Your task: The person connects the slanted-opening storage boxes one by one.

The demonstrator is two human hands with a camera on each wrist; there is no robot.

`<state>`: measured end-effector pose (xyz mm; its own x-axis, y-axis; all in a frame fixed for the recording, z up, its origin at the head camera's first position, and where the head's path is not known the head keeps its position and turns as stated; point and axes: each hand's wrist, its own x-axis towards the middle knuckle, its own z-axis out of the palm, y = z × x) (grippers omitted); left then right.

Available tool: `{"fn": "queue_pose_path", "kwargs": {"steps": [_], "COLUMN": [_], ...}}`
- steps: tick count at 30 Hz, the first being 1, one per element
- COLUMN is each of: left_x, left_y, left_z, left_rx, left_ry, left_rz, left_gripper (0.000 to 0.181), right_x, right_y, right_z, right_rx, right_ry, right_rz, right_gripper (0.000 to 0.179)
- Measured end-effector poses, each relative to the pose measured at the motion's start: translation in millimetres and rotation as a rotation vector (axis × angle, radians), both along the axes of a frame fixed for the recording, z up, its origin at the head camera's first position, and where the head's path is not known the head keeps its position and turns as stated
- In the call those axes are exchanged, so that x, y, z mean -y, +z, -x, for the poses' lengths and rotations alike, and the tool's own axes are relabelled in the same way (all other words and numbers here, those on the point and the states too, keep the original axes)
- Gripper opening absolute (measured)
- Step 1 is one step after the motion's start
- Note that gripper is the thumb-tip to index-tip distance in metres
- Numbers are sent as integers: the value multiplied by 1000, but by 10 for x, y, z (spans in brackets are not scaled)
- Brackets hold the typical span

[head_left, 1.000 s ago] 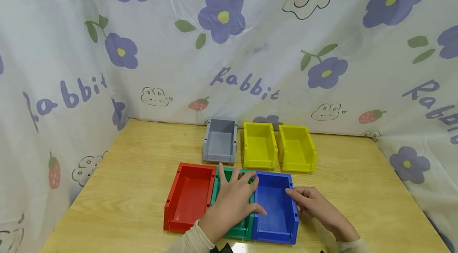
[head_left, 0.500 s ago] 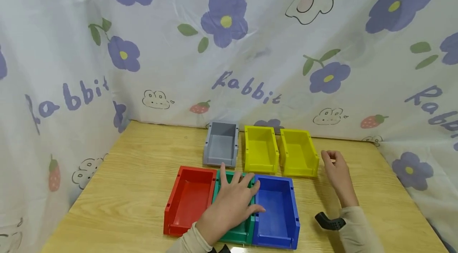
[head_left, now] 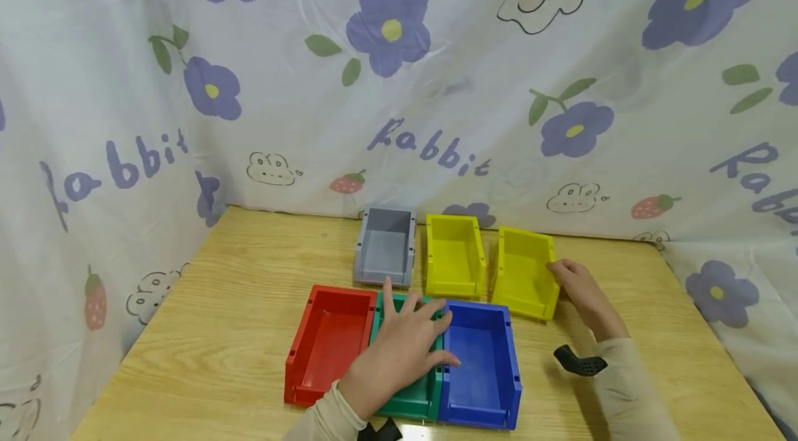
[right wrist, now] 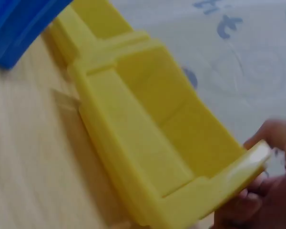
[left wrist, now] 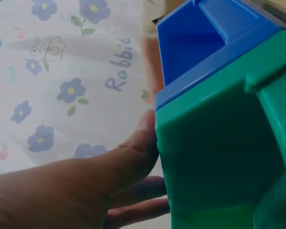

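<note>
My right hand (head_left: 580, 289) pinches the right wall of the right-hand yellow bin (head_left: 526, 271), which stands slightly turned. In the right wrist view, thumb and fingers are on either side of that yellow bin's wall (right wrist: 219, 179). Over the green bin (head_left: 430, 385) my left hand (head_left: 402, 351) lies with fingers spread, covering much of it. Its thumb reaches across to the blue bin (head_left: 476, 365). From the left wrist, the fingers (left wrist: 138, 191) touch the edge of the green bin (left wrist: 219, 143) with straight tips.
A red bin (head_left: 333, 337) adjoins the green one on the left. Behind stand a grey bin (head_left: 385, 244) and another yellow bin (head_left: 454, 254). The wooden table (head_left: 206, 330) ends at a flower-print curtain (head_left: 299, 115). A black strap piece (head_left: 580, 361) sits at the right sleeve.
My right hand left the blue bin's side, moved back and right, and took hold of the right-hand yellow bin. That bin shifted and turned slightly. My left hand stayed put.
</note>
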<state>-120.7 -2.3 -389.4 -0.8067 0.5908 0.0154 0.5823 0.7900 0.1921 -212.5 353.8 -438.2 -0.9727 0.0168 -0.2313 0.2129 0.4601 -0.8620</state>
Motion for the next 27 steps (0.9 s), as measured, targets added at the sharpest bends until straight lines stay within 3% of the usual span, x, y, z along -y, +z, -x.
{"fn": "queue_pose_path", "kwargs": {"steps": [6,9,16,21,23,27], "left_x": [-20,-27,-27,-41,-45,-51], "left_y": [-10,-20,-13,-14,-17,-25], "left_z": [-2,2,24,19,13,9], "left_rx": [-51,-76,-107,-99,-93,-85], "left_ry": [6,19,27,29,34,42], "left_rz": [14,12,-11,-11,-10,-7], "left_gripper": [55,52,46,46,46,47], "right_x": [-303,-398,-439,-340,-297,-225], "right_y": [-24,56,292,311,293,245], "right_z": [-261,-410,-800,-1020,-1079,-1148], "right_rx": [60,56,44,44,37,13], "right_ry": [17,63,125,205,199,112], "right_rz": [89,144,241,326,329,302], "right_gripper": [79,77,53,45,50,56]}}
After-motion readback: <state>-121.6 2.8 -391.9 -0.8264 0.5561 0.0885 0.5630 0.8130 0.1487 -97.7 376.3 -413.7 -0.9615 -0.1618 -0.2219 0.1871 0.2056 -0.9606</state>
